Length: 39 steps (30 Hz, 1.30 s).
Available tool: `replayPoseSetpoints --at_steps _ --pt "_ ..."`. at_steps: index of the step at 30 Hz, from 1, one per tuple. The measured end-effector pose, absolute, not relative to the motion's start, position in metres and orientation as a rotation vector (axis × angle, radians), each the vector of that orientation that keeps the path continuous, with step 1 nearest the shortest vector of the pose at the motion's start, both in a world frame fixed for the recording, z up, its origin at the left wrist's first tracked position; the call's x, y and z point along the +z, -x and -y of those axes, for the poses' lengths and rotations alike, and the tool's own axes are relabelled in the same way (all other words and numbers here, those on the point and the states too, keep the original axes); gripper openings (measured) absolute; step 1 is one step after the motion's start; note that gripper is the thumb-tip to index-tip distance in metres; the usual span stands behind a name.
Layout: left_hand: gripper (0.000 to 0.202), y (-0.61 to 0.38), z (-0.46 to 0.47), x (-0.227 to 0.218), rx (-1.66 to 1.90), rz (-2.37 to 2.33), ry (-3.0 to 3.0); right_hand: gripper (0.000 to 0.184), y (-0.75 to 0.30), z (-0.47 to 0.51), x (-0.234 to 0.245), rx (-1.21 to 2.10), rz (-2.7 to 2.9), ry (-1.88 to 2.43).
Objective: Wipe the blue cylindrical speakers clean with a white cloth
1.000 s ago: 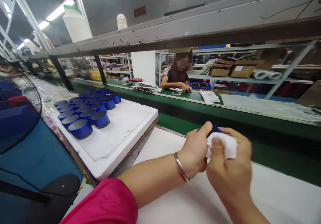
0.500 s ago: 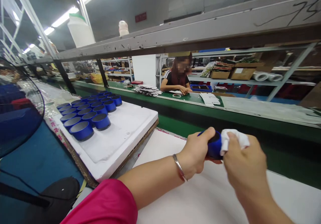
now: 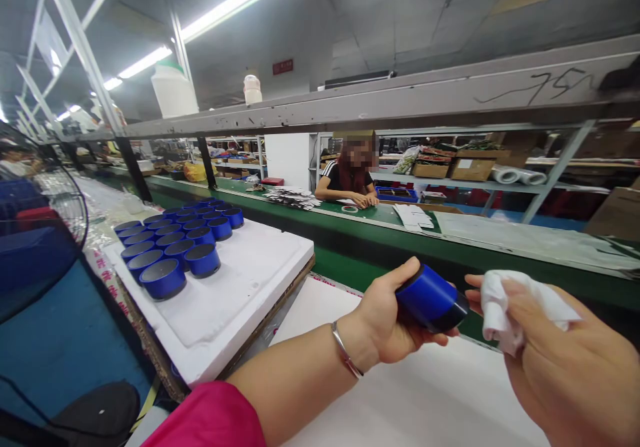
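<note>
My left hand (image 3: 387, 320) grips a blue cylinder (image 3: 431, 297) with a dark end, held on its side above the white table surface (image 3: 400, 400). My right hand (image 3: 565, 360) is closed on a crumpled white cloth (image 3: 503, 307), just to the right of the cylinder and apart from it. A silver bracelet (image 3: 342, 348) circles my left wrist, and a pink sleeve (image 3: 210, 420) covers the arm.
Several blue cylinders (image 3: 175, 240) stand in rows on a white foam board (image 3: 240, 280) at the left. A green conveyor (image 3: 400, 233) runs across behind. Beyond it a person (image 3: 353, 177) sits at work. A fan guard (image 3: 40, 227) fills the far left.
My right hand with the cloth has drawn away to the right, off the cylinder. My left hand has tipped the cylinder so its blue side shows. The view has tilted up.
</note>
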State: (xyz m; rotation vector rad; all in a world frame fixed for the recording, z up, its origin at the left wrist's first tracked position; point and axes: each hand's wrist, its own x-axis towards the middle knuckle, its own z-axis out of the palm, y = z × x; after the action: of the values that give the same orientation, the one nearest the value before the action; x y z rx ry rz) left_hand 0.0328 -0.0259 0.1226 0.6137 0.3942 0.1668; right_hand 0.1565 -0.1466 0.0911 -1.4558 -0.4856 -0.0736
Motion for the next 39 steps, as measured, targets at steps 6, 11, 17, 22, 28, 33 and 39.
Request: replayPoseSetpoints --at_steps 6,11,17,22,28,33,39 --pt "0.060 -0.032 0.033 0.131 0.293 -0.480 -0.514 0.049 -0.131 0.145 0.070 -0.403 0.937 1.547" --pt "0.049 -0.037 0.044 0.126 0.503 -0.580 -0.411 0.040 -0.112 0.122 0.050 -0.711 0.992 1.477" --pt "0.037 -0.046 0.054 0.111 0.551 -0.532 -0.541 0.063 -0.121 0.129 0.069 -0.292 0.502 1.721" --pt "0.042 -0.045 0.046 0.112 0.585 -0.547 -0.509 0.064 -0.106 0.124 0.053 -0.384 0.735 1.604" --pt "0.036 -0.044 0.044 0.100 0.644 -0.452 -0.690 0.069 -0.107 0.123 0.061 -0.261 0.611 1.585" --pt "0.035 -0.044 0.042 0.103 0.572 -0.473 -0.714 0.069 -0.118 0.126 0.061 -0.127 0.534 1.579" --pt "0.041 -0.041 0.035 0.110 0.564 -0.562 -0.630 0.068 -0.112 0.121 0.048 -0.297 0.760 1.511"
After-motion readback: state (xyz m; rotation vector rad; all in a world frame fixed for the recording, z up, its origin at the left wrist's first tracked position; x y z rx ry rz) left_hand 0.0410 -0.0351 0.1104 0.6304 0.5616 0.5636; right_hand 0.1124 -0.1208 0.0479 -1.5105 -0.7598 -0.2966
